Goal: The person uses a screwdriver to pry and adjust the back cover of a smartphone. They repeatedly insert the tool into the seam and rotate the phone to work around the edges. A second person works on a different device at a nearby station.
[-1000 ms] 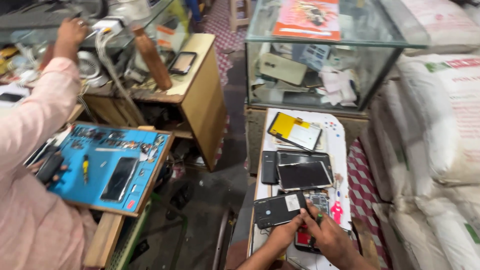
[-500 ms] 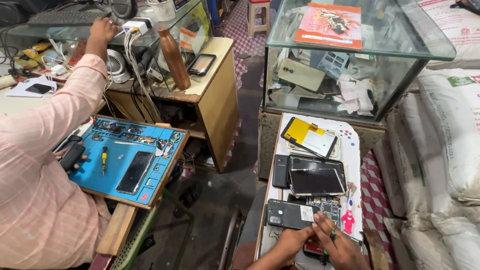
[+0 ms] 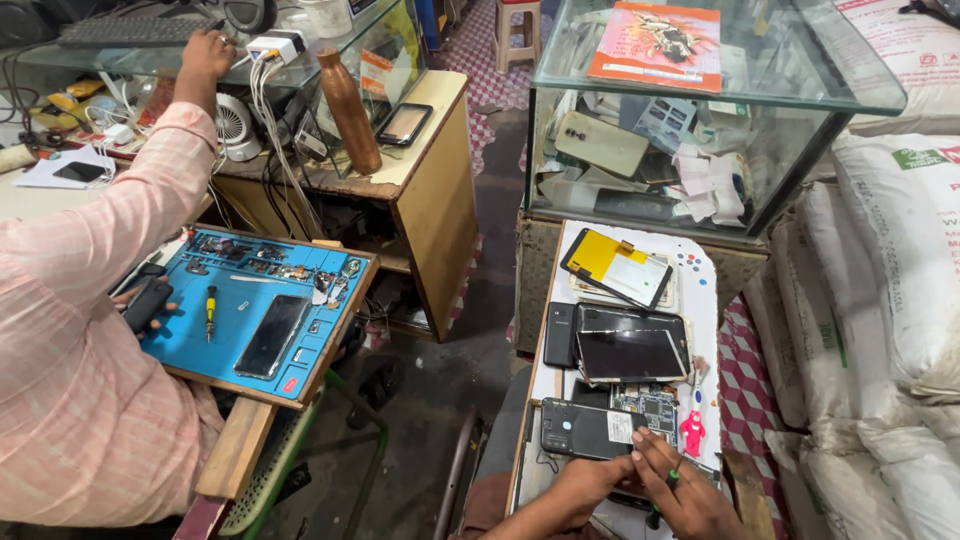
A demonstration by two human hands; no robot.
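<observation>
Nearest to us, at the bottom edge, we see our two hands close together over a small phone part on the white surface (image 3: 700, 290). The left hand (image 3: 585, 487) rests w/ fingers curled, just under the black phone back (image 3: 588, 428). The right hand (image 3: 688, 495) is bent around a thin green-handled tool (image 3: 664, 492), pinching it; the tip is hidden by the fingers, so we cannot tell what exactly it touches. The part under both hands is mostly covered, we cannot tell its kind.

Just beside the right hand stands a small pink figure-shaped item (image 3: 691, 433), and a bare circuit board (image 3: 648, 404) lies next to the black phone back. A bit further, approx. in the middle of the surface, a dark tablet screen (image 3: 632, 352) lies flat, w/ a black phone (image 3: 559, 334) touching its left side. Behind them is a yellow-backed screen panel (image 3: 618, 268), tilted.

At the left another person in a pink sleeve (image 3: 110, 250) sits at a blue repair mat (image 3: 255, 310) w/ a dark phone (image 3: 271, 335) and a yellow screwdriver (image 3: 210, 308) on it.

Far back: a glass cabinet (image 3: 700, 130) w/ an orange book (image 3: 656, 45) on top, a brown bottle (image 3: 350, 110) on a wooden desk (image 3: 440, 180), white sacks (image 3: 890, 260) at the right.
</observation>
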